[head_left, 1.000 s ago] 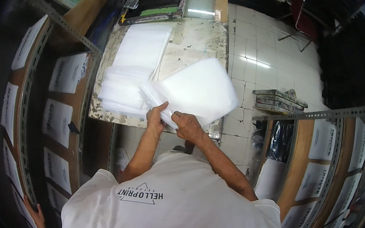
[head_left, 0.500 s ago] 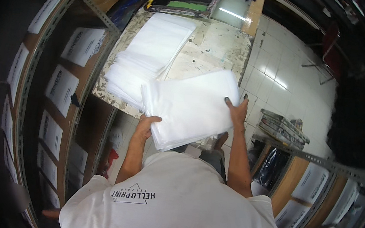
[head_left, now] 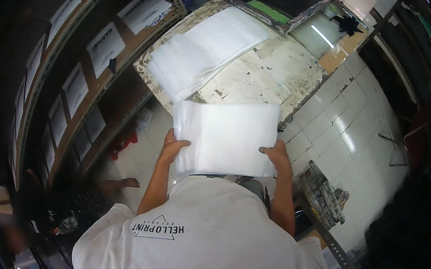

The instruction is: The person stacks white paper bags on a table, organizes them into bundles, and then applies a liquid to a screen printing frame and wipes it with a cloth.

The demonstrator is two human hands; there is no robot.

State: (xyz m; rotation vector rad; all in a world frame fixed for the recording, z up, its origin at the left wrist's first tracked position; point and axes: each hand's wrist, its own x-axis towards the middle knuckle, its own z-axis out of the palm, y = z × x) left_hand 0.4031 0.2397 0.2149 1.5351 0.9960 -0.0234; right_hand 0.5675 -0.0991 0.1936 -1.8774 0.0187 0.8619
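I hold a thick stack of white, slightly see-through plastic bags (head_left: 234,137) in front of my body, just off the table's near edge. My left hand (head_left: 172,147) grips its left side, with the thumb on top and the other fingers hidden underneath. At the opposite side, my right hand (head_left: 276,157) clasps it the same way. Beyond it, a second pile of white plastic bags (head_left: 222,36) lies fanned out on the paint-worn table (head_left: 281,78), toward the left.
Shelves with white-labelled brown boxes (head_left: 105,48) line the left. A dark printing screen (head_left: 285,0) and a glass pane (head_left: 316,36) lie at the table's far end. Stained boards (head_left: 321,193) are stacked at right. Another person's foot (head_left: 126,182) shows at lower left.
The held stack has swung from tilted to nearly square with my body and come back off the tabletop. My view has turned, and another person now shows more at lower left.
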